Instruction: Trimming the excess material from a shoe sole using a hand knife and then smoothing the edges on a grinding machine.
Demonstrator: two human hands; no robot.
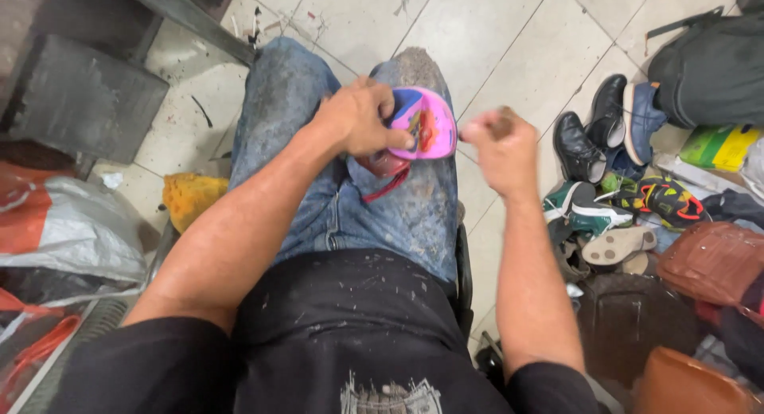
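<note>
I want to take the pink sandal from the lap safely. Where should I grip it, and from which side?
Grip the pink sandal's free rounded end, coming from the right. The left hand already covers its left edge, and the sole lies tilted on the knee with that end exposed.

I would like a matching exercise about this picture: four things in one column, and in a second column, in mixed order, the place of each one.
Things:
1. small pink sandal
2. black leather shoes
3. yellow cloth
4. brown bag

Places:
A. on the tiled floor, left of the person's knees
B. held by the left hand over the lap
C. low at the right edge, beside the pile of shoes
D. on the floor at the upper right, beyond the right hand

Pairs: 1-B, 2-D, 3-A, 4-C
</note>
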